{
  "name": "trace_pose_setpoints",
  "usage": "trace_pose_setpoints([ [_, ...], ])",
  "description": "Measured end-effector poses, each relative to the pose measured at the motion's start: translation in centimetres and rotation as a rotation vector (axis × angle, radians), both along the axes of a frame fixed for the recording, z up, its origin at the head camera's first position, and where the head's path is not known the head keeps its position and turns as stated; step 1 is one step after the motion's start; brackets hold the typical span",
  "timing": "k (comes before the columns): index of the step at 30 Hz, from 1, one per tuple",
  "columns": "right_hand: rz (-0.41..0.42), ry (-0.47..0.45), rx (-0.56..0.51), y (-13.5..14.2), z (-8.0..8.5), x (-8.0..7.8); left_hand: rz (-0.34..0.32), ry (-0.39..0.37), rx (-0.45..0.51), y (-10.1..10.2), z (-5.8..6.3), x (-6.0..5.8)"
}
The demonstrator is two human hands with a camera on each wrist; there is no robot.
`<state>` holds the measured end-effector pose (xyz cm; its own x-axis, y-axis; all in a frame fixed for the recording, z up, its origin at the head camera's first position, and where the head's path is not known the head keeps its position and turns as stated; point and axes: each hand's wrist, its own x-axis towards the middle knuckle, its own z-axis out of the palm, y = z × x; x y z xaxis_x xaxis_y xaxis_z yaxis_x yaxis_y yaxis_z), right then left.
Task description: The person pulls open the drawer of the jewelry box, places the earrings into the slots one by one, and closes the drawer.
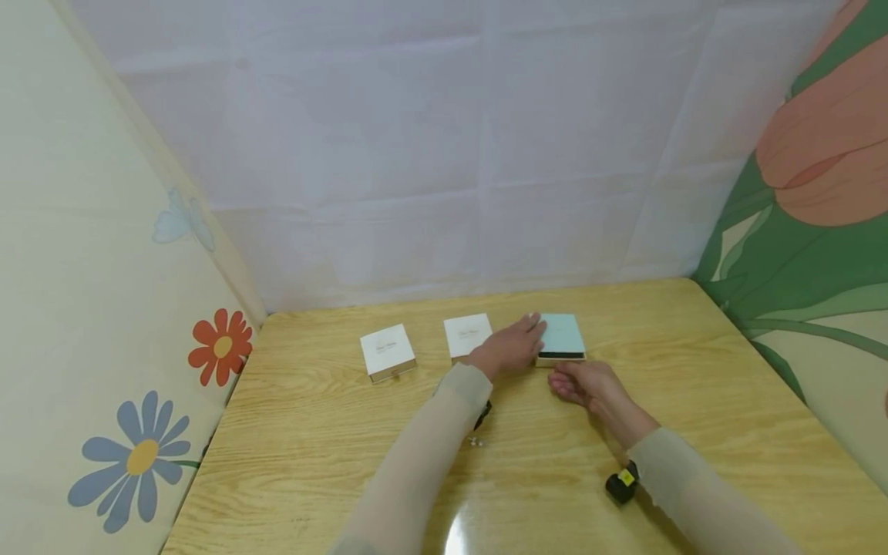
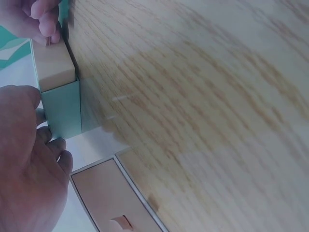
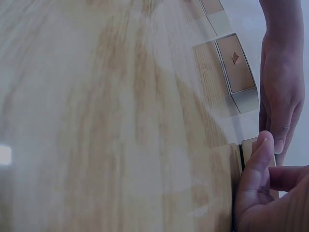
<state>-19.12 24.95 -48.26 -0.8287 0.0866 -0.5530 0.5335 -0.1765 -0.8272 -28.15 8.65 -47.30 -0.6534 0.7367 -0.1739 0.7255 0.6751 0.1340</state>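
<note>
A teal drawer box [image 1: 563, 333] lies toward the back of the table. Its beige drawer [image 2: 55, 67] sticks partly out of the teal sleeve, and a dark strip of the inside shows in the head view. My left hand [image 1: 514, 344] holds the sleeve from its left side, fingertips against that side. At the drawer's front, my right hand [image 1: 586, 383] pinches the pull tab between thumb and fingers; the left wrist view shows this grip at the upper left. Left of the teal box, partly behind my left hand, is a white drawer box [image 1: 467, 333].
Another white drawer box [image 1: 387, 351] sits farther left. A small cluster of whitish bits [image 1: 475, 442] lies on the wooden table [image 1: 319, 455] beside my left forearm. A white cloth [image 1: 388, 154] hangs behind the table, with flower-printed panels [image 1: 132, 455] at the sides.
</note>
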Motion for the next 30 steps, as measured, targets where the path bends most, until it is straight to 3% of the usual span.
trace_pose_setpoints([
  [11, -0.012, 0.013, -0.046, 0.0, -0.1, -0.3, 0.0, 0.023, -0.003, 0.1, -0.4, -0.2],
  [18, -0.008, 0.004, -0.076, -0.1, 0.0, -0.4, 0.011, -0.008, 0.013, -0.1, -0.4, -0.1],
  [30, -0.032, 0.018, -0.059, 0.1, -0.1, -1.1, 0.01, -0.002, 0.042, -0.1, -0.1, 0.1],
])
